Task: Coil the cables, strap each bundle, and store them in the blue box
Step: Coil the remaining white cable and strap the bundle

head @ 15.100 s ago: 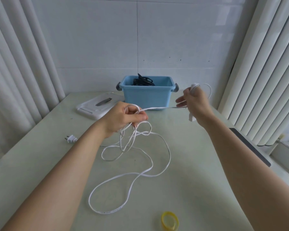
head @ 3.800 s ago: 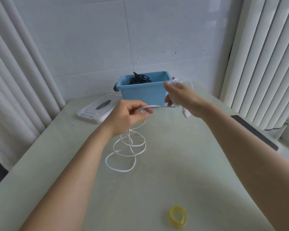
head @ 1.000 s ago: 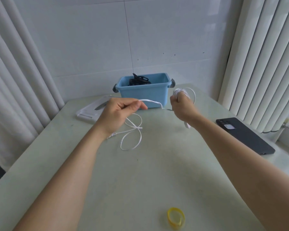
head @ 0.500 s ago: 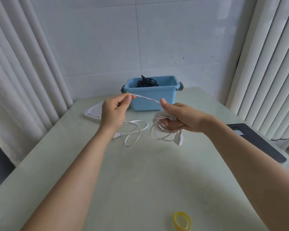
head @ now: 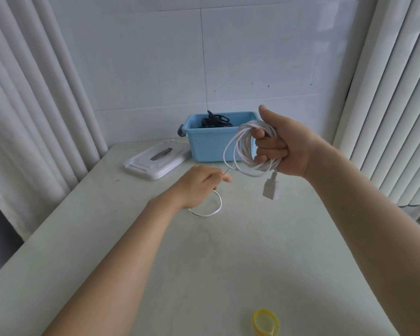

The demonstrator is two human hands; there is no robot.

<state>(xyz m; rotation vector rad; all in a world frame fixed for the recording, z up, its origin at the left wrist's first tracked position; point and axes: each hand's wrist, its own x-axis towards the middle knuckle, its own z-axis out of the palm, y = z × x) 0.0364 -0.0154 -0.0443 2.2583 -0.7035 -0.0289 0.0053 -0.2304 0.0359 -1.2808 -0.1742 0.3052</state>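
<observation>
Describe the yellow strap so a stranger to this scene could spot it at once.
Start at the pale green table and look along its near edge, right of centre. The yellow strap lies there alone: a small loop, the only yellow thing in view.

We see a pale green table (head: 204,263) set against a white tiled wall (head: 252,57). White pleated curtains (head: 34,93) hang at the left, white vertical blinds (head: 393,93) at the right. Lighting is soft.
</observation>
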